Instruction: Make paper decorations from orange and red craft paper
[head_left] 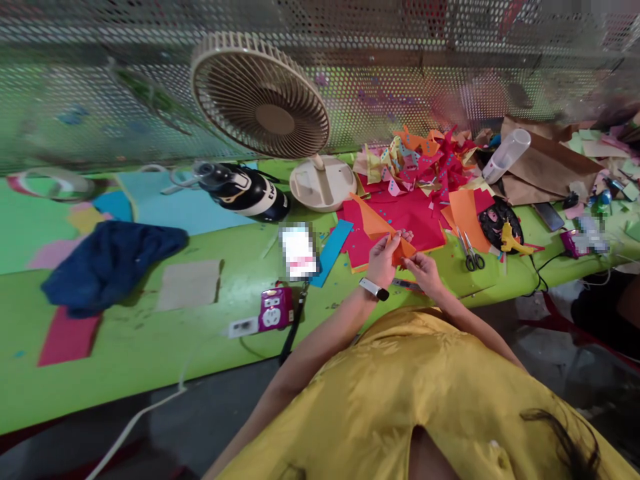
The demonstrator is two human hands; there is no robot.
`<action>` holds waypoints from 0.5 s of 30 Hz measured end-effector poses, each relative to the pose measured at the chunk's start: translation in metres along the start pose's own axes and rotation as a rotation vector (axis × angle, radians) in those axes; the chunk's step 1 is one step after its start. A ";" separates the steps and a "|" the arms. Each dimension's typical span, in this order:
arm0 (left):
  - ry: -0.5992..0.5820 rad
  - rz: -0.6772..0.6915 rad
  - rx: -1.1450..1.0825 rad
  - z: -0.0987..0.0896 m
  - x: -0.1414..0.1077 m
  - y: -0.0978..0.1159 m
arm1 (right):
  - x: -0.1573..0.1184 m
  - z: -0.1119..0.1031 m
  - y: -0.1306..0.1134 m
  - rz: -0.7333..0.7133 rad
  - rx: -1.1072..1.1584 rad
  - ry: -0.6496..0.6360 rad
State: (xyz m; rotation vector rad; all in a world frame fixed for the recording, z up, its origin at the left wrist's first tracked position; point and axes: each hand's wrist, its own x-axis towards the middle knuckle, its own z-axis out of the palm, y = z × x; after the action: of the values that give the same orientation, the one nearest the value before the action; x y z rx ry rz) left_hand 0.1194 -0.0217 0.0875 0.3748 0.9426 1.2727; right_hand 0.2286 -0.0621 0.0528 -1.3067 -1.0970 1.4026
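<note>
A sheet of orange paper [373,220], folded or creased, is held between my two hands above the green table. My left hand [384,259], with a fitness band at the wrist, pinches it near its middle. Lower down on the right, my right hand [423,272] pinches the paper's lower corner. Red paper sheets [415,217] lie flat beneath and behind it. To the right rest black-handled scissors [471,252] beside more orange paper [469,213]. A blue paper strip [332,252] lies to the left of my hands.
A desk fan [324,183] stands behind, with a black bottle [250,193] left of it. Colourful paper scraps [425,160] pile up at the back. A phone [299,251], a purple power socket [276,309] and dark blue cloth [113,263] lie left. A perforated metal panel [380,93] borders the table.
</note>
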 end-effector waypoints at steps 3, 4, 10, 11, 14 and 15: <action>-0.100 -0.027 0.107 -0.007 0.000 0.006 | 0.000 -0.010 -0.003 0.092 -0.001 -0.124; -0.165 -0.057 0.186 -0.011 0.000 0.010 | 0.000 -0.015 -0.006 0.107 -0.004 -0.157; -0.658 -0.310 0.680 -0.030 0.003 0.039 | 0.011 -0.044 -0.030 0.043 0.074 0.004; -0.754 -0.359 0.735 -0.031 0.003 0.041 | 0.015 -0.046 -0.033 0.048 0.076 0.026; -0.920 -0.407 0.911 -0.032 0.008 0.048 | 0.023 -0.047 -0.036 0.106 0.092 0.058; -0.928 -0.411 0.947 -0.033 0.011 0.051 | 0.025 -0.047 -0.035 0.135 0.099 0.065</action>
State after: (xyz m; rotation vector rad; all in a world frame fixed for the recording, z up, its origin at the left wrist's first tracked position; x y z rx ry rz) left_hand 0.0614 -0.0049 0.0994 1.2967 0.6785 0.1124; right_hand 0.2756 -0.0292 0.0802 -1.3654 -0.8986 1.4838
